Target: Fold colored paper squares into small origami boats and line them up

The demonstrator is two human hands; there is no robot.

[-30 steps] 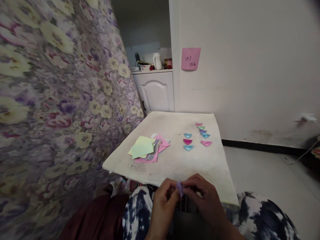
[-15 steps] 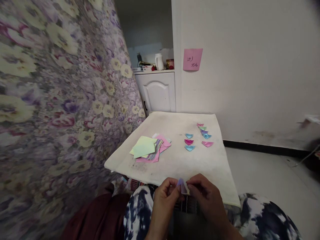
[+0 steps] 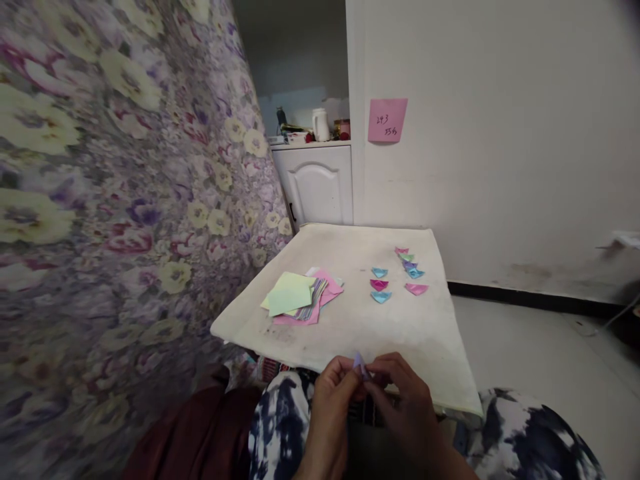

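Between my hands, just over the table's near edge, is a small folded piece of purple paper (image 3: 359, 363) with its point upward. My left hand (image 3: 336, 387) pinches its left side between thumb and fingers. From the right, my right hand (image 3: 400, 387) closes thumb and fingers on its other side, so the fingers hide much of the paper. On the cloth-covered table (image 3: 345, 333) lies a loose pile of paper sheets (image 3: 293, 295), with pale green on top and pink and striped ones below. Several small folded paper pieces (image 3: 380, 285) in blue, pink, green and purple lie at the right.
A floral curtain (image 3: 125, 200) hangs along the left. Behind the table stand a white cabinet (image 3: 320, 183) with a white jug (image 3: 321, 125) on it and a wall carrying a pink note (image 3: 387, 120). My patterned trouser legs (image 3: 280, 420) are under the near edge.
My right hand has moved left, closer to my left hand. The purple paper now shows narrower and is more covered by the fingers.
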